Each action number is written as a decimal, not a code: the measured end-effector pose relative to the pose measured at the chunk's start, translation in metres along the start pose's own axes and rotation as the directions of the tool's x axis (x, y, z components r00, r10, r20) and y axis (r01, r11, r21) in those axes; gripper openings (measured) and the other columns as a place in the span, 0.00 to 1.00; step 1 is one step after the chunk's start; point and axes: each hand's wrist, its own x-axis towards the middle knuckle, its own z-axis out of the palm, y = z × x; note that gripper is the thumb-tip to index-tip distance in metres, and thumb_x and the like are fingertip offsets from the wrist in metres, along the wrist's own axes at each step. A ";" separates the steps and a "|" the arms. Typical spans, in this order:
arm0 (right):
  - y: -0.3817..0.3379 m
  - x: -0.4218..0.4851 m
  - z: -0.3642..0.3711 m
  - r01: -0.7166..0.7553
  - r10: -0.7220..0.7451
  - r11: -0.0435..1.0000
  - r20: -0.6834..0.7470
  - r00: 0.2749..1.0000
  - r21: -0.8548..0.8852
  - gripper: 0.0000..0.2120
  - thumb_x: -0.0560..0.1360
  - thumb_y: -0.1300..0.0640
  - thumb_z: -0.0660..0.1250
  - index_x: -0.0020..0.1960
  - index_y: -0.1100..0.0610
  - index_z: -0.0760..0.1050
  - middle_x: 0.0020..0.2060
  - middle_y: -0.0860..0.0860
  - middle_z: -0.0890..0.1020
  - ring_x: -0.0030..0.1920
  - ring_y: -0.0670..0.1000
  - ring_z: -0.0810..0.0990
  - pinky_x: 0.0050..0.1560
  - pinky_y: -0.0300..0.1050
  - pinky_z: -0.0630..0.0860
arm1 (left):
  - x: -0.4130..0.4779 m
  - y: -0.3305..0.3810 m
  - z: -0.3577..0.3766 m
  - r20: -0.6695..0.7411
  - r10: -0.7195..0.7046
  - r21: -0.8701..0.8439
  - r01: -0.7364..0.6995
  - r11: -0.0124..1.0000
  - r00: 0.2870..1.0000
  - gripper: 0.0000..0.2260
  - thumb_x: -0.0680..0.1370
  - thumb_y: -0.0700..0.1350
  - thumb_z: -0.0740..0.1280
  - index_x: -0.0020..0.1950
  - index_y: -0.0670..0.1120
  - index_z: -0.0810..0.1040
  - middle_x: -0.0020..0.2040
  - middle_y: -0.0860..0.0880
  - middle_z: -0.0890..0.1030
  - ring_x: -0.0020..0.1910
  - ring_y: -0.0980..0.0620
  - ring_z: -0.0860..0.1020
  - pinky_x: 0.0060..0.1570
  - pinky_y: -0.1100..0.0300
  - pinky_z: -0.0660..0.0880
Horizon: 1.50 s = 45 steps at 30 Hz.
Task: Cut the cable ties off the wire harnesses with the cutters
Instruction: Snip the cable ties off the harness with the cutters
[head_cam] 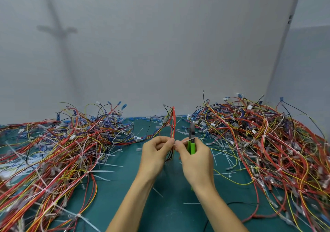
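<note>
Grey wall panels [160,44] back a green table [169,205] whose sides lie under a left heap [53,151] and a right heap [267,142] of wire harnesses, with cut white ties [223,153] strewn beside the right one. Over the table's middle a single harness [172,121] stands upright, pinched in the curled fingers of the left hand [155,153]. Just beside it the right hand [196,158] grips the green-handled cutters [192,142], nose up, while pinching a white cable tie [182,141] at the harness.

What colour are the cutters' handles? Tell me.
Bright green; the head view shows the cutters' handles in the right hand.
</note>
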 end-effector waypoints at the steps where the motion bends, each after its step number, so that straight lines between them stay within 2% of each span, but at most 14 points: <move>1: 0.001 0.002 0.000 -0.053 0.053 0.997 0.002 0.999 0.049 0.09 0.72 0.51 0.73 0.37 0.51 0.78 0.32 0.44 0.83 0.32 0.48 0.80 0.40 0.48 0.78 | 0.000 0.001 0.000 0.000 -0.008 -0.024 0.008 1.000 1.000 0.03 0.77 0.39 0.69 0.45 0.43 0.82 0.37 0.51 0.85 0.38 0.61 0.81 0.40 0.70 0.75; 4: 0.002 0.004 0.000 -0.167 0.164 0.965 0.033 0.986 0.201 0.07 0.74 0.55 0.72 0.38 0.53 0.79 0.33 0.48 0.85 0.29 0.49 0.80 0.43 0.60 0.81 | -0.001 0.003 -0.001 0.020 -0.065 -0.085 0.067 0.994 0.998 0.02 0.76 0.38 0.70 0.47 0.44 0.82 0.39 0.50 0.86 0.39 0.60 0.81 0.39 0.71 0.75; 8: 0.003 0.007 -0.004 -0.230 0.224 0.920 0.055 0.973 0.317 0.05 0.76 0.59 0.70 0.41 0.56 0.79 0.32 0.50 0.84 0.28 0.48 0.78 0.40 0.59 0.81 | -0.001 0.005 -0.002 0.046 -0.116 -0.130 0.121 0.984 0.992 0.04 0.74 0.38 0.73 0.48 0.45 0.83 0.40 0.50 0.86 0.39 0.61 0.82 0.38 0.73 0.74; 12: 0.002 0.010 -0.005 -0.255 0.225 0.915 0.129 0.966 0.313 0.07 0.77 0.55 0.69 0.42 0.57 0.79 0.30 0.50 0.83 0.28 0.48 0.78 0.39 0.55 0.80 | 0.000 0.008 -0.003 -0.019 -0.122 -0.147 0.118 0.982 0.992 0.06 0.71 0.40 0.76 0.46 0.46 0.85 0.42 0.50 0.87 0.42 0.61 0.83 0.39 0.74 0.74; 15: 0.002 0.010 -0.005 -0.274 0.236 0.953 0.249 0.939 0.130 0.17 0.76 0.43 0.67 0.41 0.56 0.79 0.28 0.51 0.81 0.28 0.50 0.78 0.38 0.53 0.78 | 0.001 0.010 -0.005 -0.098 -0.114 -0.220 0.090 0.971 0.989 0.07 0.69 0.40 0.76 0.46 0.45 0.85 0.42 0.49 0.87 0.43 0.61 0.83 0.40 0.75 0.74; 18: 0.004 0.006 -0.003 -0.158 0.199 0.976 0.315 0.928 -0.151 0.26 0.77 0.35 0.59 0.40 0.57 0.78 0.29 0.53 0.82 0.32 0.52 0.81 0.43 0.53 0.79 | 0.001 0.012 -0.006 -0.185 -0.100 -0.267 0.048 0.962 0.978 0.08 0.69 0.38 0.76 0.47 0.43 0.84 0.41 0.48 0.86 0.40 0.60 0.82 0.39 0.74 0.73; 22: 0.006 -0.001 -0.001 0.105 0.034 0.915 0.336 0.941 -0.389 0.27 0.82 0.39 0.48 0.45 0.55 0.78 0.38 0.51 0.82 0.46 0.56 0.79 0.47 0.50 0.73 | 0.000 0.016 -0.003 -0.268 -0.064 -0.294 -0.018 0.956 0.961 0.07 0.70 0.37 0.76 0.45 0.44 0.83 0.39 0.47 0.86 0.37 0.60 0.82 0.36 0.74 0.73; 24: 0.006 -0.003 -0.001 0.168 -0.025 0.896 0.331 0.943 -0.411 0.26 0.82 0.41 0.46 0.45 0.55 0.77 0.40 0.50 0.82 0.46 0.55 0.77 0.45 0.50 0.68 | -0.001 0.018 -0.002 -0.297 -0.041 -0.292 -0.050 0.955 0.954 0.07 0.70 0.37 0.76 0.45 0.44 0.82 0.38 0.47 0.86 0.36 0.60 0.82 0.35 0.73 0.74; 27: 0.006 -0.004 -0.002 0.217 -0.069 0.879 0.338 0.939 -0.424 0.23 0.82 0.42 0.46 0.41 0.52 0.72 0.38 0.48 0.79 0.42 0.53 0.74 0.42 0.49 0.63 | -0.002 0.018 -0.001 -0.327 -0.022 -0.293 -0.080 0.953 0.945 0.07 0.70 0.36 0.76 0.44 0.44 0.81 0.38 0.48 0.86 0.36 0.60 0.83 0.35 0.72 0.74; 32: 0.006 -0.005 -0.001 0.274 -0.130 0.861 0.336 0.933 -0.428 0.20 0.82 0.41 0.45 0.36 0.48 0.64 0.34 0.45 0.73 0.38 0.51 0.70 0.39 0.48 0.60 | -0.004 0.017 0.001 -0.337 -0.018 -0.292 -0.086 0.953 0.941 0.07 0.70 0.35 0.76 0.44 0.43 0.81 0.38 0.48 0.86 0.36 0.59 0.83 0.35 0.71 0.75; 38: 0.005 -0.007 -0.001 0.295 -0.160 0.852 0.320 0.934 -0.433 0.19 0.82 0.42 0.46 0.39 0.49 0.66 0.36 0.46 0.74 0.39 0.52 0.70 0.39 0.48 0.58 | -0.003 0.016 0.002 -0.320 -0.013 -0.271 -0.078 0.959 0.947 0.07 0.70 0.36 0.76 0.45 0.44 0.81 0.38 0.47 0.86 0.37 0.57 0.84 0.35 0.70 0.76; 45: 0.002 -0.008 -0.002 0.283 -0.152 0.857 0.313 0.937 -0.430 0.21 0.82 0.43 0.46 0.39 0.51 0.69 0.35 0.48 0.77 0.42 0.55 0.75 0.39 0.49 0.60 | -0.003 0.015 0.003 -0.310 -0.009 -0.274 -0.081 0.958 0.951 0.07 0.70 0.36 0.76 0.44 0.44 0.81 0.38 0.46 0.86 0.36 0.57 0.83 0.35 0.70 0.75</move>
